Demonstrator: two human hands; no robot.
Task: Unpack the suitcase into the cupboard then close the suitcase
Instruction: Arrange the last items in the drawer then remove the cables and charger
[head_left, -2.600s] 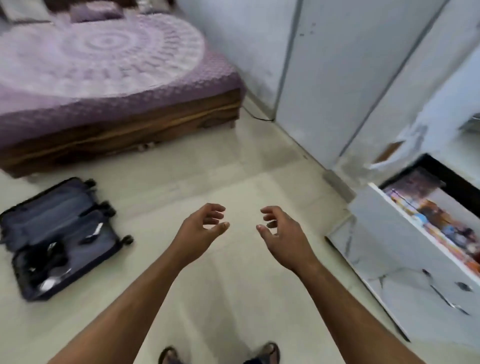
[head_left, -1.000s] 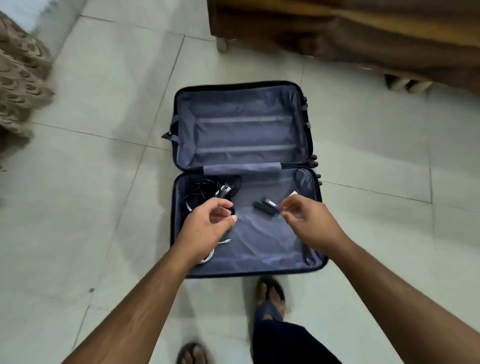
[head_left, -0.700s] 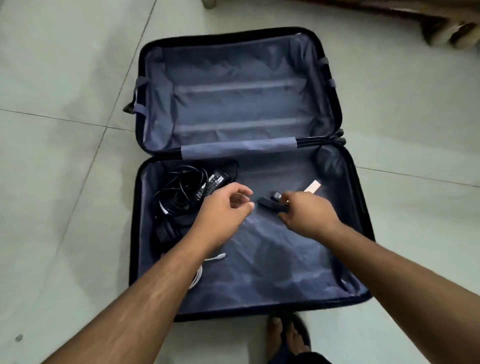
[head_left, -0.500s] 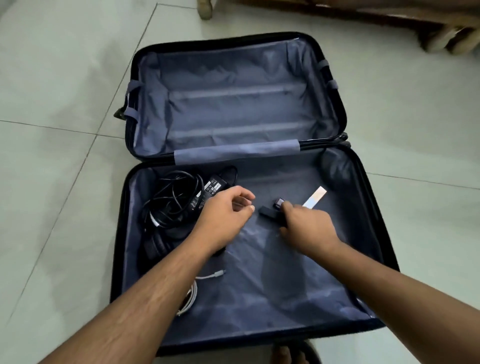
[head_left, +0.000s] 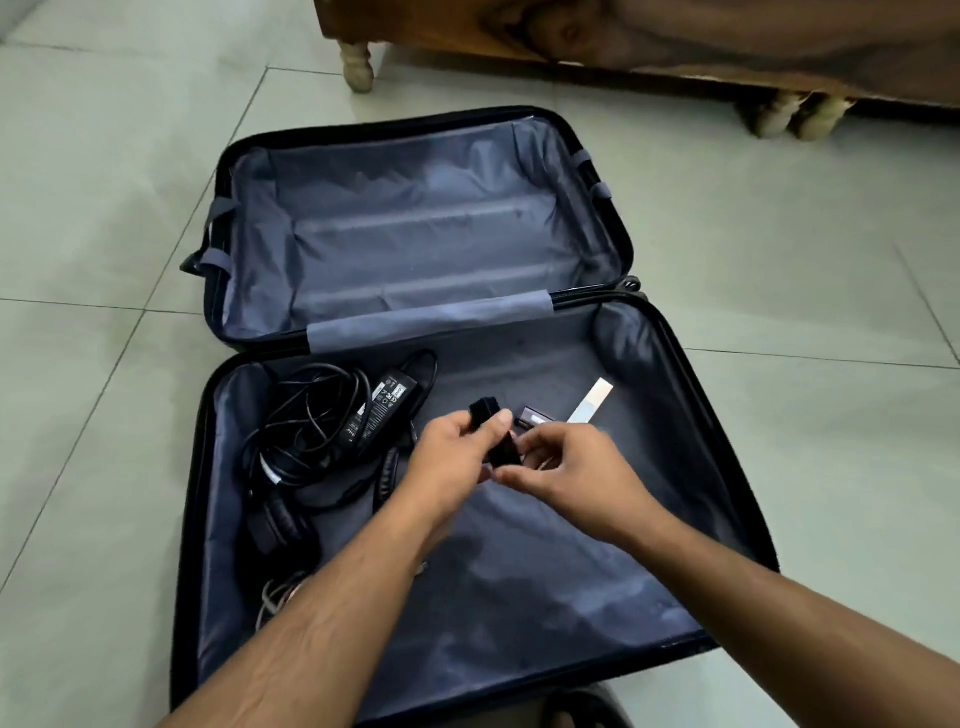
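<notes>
Your left hand (head_left: 452, 457) gripped a small black object (head_left: 496, 434), fingers curled round it, above the open suitcase (head_left: 670, 364). Your right hand (head_left: 566, 475) pinched its lower end with thumb and fingertips together.

Counting as we go: one open suitcase (head_left: 415, 234) on the floor with two lined halves, and two hands over it, the left hand (head_left: 451, 462) and right hand (head_left: 569, 475), sharing one small black object (head_left: 496, 434) between them. In the near half there's one black power adapter (head_left: 382, 408), one tangle of black cable (head_left: 306, 426), one pair of black headphones (head_left: 278, 519), one white cable (head_left: 278, 595), one small dark stick (head_left: 532, 417) and one pale flat strip (head_left: 591, 400). Beyond the case, three wooden bed legs (head_left: 357, 65) show.
</notes>
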